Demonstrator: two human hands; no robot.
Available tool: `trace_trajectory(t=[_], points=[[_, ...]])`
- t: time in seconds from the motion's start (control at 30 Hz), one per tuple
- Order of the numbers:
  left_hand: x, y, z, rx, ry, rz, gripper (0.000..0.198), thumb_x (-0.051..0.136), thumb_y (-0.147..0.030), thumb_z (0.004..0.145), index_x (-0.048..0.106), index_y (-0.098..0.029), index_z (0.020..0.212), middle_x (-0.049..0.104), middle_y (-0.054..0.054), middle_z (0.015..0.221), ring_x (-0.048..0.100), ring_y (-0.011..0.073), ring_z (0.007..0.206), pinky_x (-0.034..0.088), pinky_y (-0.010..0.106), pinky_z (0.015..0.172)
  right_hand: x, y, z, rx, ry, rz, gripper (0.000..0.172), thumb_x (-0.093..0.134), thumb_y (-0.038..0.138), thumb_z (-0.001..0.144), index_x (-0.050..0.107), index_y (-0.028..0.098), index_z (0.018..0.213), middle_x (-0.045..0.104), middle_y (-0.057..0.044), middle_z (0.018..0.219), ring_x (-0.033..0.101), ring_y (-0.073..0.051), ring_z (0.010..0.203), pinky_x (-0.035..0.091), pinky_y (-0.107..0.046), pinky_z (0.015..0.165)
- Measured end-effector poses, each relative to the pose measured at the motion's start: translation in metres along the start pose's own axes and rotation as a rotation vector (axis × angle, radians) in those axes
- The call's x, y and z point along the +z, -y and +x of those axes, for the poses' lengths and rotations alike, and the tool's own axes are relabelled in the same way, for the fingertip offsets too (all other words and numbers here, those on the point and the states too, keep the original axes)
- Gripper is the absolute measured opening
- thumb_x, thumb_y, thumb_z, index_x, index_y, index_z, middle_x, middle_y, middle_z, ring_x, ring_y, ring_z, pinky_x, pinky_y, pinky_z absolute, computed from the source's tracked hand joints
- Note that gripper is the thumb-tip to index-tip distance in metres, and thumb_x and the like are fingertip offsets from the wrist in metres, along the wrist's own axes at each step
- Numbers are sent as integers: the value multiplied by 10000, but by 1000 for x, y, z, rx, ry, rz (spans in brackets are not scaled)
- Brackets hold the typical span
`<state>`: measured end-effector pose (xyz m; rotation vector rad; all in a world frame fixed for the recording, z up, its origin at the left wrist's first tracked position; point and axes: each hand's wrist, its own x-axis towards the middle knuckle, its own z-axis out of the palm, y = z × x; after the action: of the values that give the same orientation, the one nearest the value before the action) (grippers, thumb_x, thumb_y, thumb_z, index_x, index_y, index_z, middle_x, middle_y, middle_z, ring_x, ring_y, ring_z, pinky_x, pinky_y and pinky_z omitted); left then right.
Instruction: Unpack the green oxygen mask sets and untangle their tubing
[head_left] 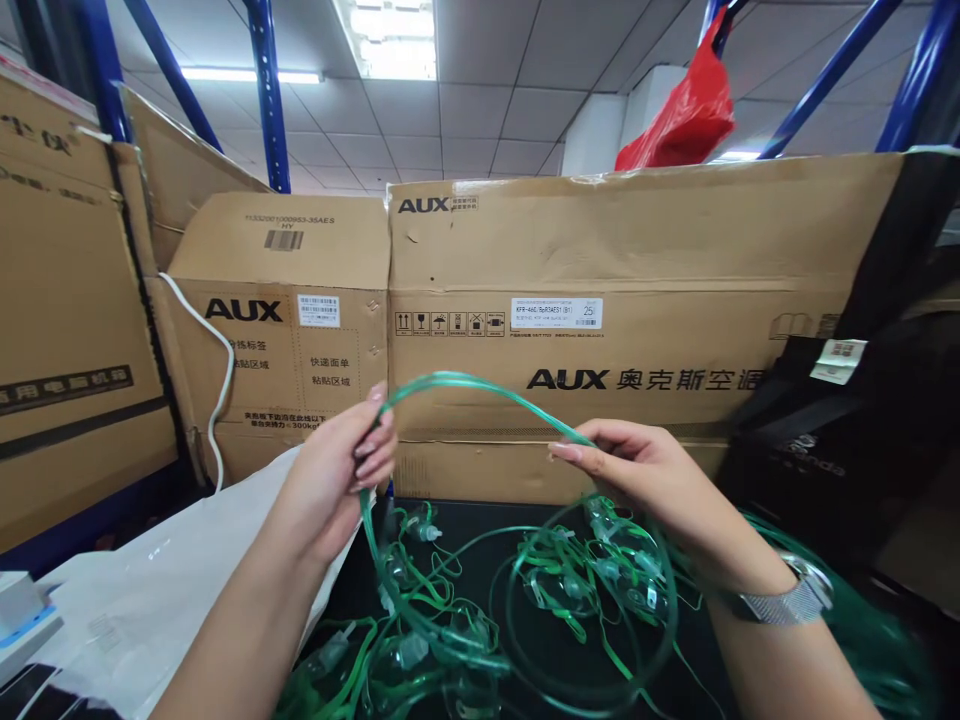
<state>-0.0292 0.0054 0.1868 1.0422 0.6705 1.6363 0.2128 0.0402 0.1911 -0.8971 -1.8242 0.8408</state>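
Note:
Green plastic tubing (480, 380) arches between my hands above a dark surface, its lower loops hanging down. My left hand (341, 465) is wrapped round the tubing at the left end of the arch. On the right side, my right hand (637, 460) pinches it between thumb and fingers, with a watch (787, 592) on that wrist. Below lie several clear green oxygen masks (559, 590) with tangled green straps, some under my right hand and others, such as the mask (405, 650), nearer the left. Hanging coils partly cover them.
Behind the dark surface (480, 515) stand AUX cardboard boxes (465, 400). A white sheet or bag (165, 580) lies at left, with a white cable (221, 400) above it. More green tubing (847, 630) is heaped at right, near a black bag (787, 440).

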Motion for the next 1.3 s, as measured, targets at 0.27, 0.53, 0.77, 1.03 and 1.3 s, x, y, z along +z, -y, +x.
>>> trace_trajectory(t=[0.27, 0.53, 0.77, 1.03, 1.3], points=[[-14, -7, 10, 142, -163, -286, 453, 482, -324, 869, 342, -159, 472, 277, -87, 413, 212, 17, 305, 198, 138, 274, -8, 1, 1, 2, -5, 185, 197, 675, 349, 707, 607, 171, 660, 421, 60, 485, 321, -47, 406, 219, -206, 365], [-8, -6, 7, 260, -191, -281, 294, 584, -252, 809, 461, -165, 556, 300, -95, 418, 219, 21, 306, 167, 136, 279, -4, 1, -3, 101, 323, 104, 231, 638, 383, 745, 608, 159, 795, 541, 28, 534, 513, -88, 473, 416, -219, 476], [-3, -5, 2, 236, -138, -200, 372, 611, -248, 785, 404, -154, 491, 296, -90, 429, 197, 18, 330, 170, 136, 290, -6, -1, -3, 152, 473, -11, 250, 629, 374, 760, 623, 163, 895, 556, 29, 612, 536, -74, 531, 398, -197, 509], [1, -9, -8, 367, -146, -4, 312, 671, -279, 729, 459, -163, 531, 286, -95, 425, 179, 32, 372, 160, 150, 321, 0, 4, -9, 172, 684, -13, 290, 651, 304, 737, 602, 154, 981, 645, -43, 838, 613, -148, 786, 471, -282, 734], [18, 9, -22, 193, 63, 376, 422, 672, -392, 705, 390, -160, 493, 265, -89, 455, 209, 40, 438, 173, 182, 406, 23, 16, -17, 136, 638, 369, 383, 651, 228, 747, 517, 187, 1103, 606, 23, 707, 617, -115, 635, 487, -261, 630]])
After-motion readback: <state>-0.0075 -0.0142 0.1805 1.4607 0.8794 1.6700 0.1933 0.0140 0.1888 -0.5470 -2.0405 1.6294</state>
